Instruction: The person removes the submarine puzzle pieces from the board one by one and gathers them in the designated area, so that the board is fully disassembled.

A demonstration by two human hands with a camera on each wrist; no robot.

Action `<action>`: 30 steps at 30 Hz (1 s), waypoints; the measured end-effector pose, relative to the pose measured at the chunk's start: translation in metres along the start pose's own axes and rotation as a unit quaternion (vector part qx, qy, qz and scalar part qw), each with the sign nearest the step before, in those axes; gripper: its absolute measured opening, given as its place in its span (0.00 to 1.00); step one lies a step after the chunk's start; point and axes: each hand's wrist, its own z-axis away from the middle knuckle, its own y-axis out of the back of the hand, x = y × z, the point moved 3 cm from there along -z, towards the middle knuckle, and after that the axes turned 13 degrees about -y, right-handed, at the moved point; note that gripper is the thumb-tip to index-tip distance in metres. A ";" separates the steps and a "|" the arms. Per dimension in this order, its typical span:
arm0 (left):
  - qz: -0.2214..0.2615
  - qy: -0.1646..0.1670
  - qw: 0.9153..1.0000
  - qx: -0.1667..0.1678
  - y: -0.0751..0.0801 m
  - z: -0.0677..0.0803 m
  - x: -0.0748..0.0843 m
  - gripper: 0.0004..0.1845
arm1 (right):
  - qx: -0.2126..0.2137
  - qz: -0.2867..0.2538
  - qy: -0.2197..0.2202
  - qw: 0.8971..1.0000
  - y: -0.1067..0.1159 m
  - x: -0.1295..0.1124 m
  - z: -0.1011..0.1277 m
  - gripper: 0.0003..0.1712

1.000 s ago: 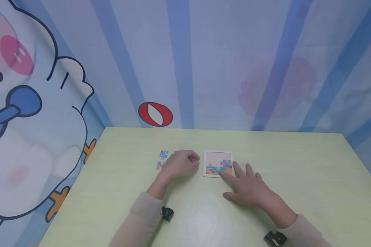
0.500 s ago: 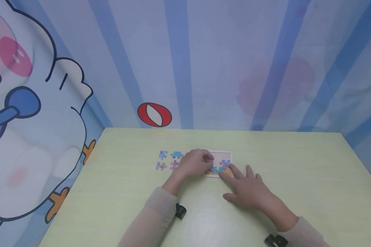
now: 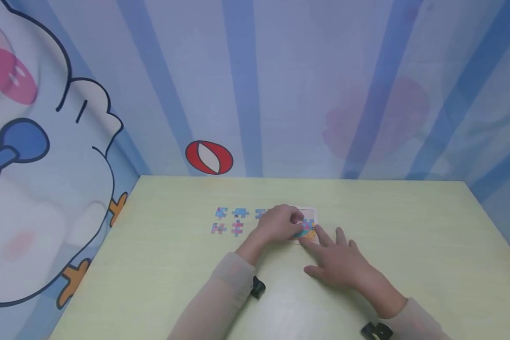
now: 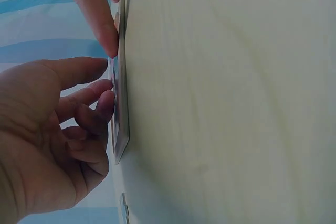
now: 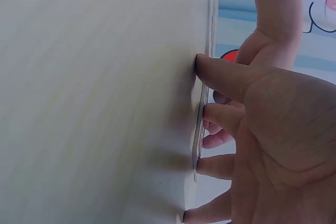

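The table [image 3: 365,226] is viewed from above by the head camera; the puzzle tray [image 4: 119,129] (edge-on, close) is shared by both wrist views.

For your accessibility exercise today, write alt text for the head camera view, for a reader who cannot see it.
Two hands work at a small puzzle tray on a pale green table: the left hand reaches over the tray with curled fingers, while the right hand lies flat with fingertips on its near edge. Five loose puzzle pieces lie left of the tray, before a blue striped cartoon backdrop.

Head view: bright, even, soft light; faint shadows under both arms on the desk [image 3: 408,226]; edges bowed. Wrist views: dim, bluish, with near skin soft.
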 end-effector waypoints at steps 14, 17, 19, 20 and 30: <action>0.006 0.019 1.000 0.016 -0.004 -0.005 0.004 0.12 | -0.004 0.016 0.001 1.000 -0.003 0.001 -0.003 0.40; 0.015 0.015 0.999 0.025 -0.003 -0.004 0.005 0.10 | -0.003 0.017 0.001 1.000 -0.002 0.001 -0.003 0.40; 0.015 0.011 0.999 0.028 -0.001 -0.004 0.006 0.09 | -0.005 0.015 0.000 1.000 -0.001 0.001 -0.003 0.40; 0.016 0.009 0.999 0.029 -0.001 -0.004 0.006 0.08 | -0.006 0.014 0.000 1.000 -0.001 0.001 -0.002 0.40; 0.024 0.011 0.998 0.051 -0.004 -0.004 0.003 0.05 | -0.012 0.008 -0.002 1.000 0.001 0.000 -0.001 0.40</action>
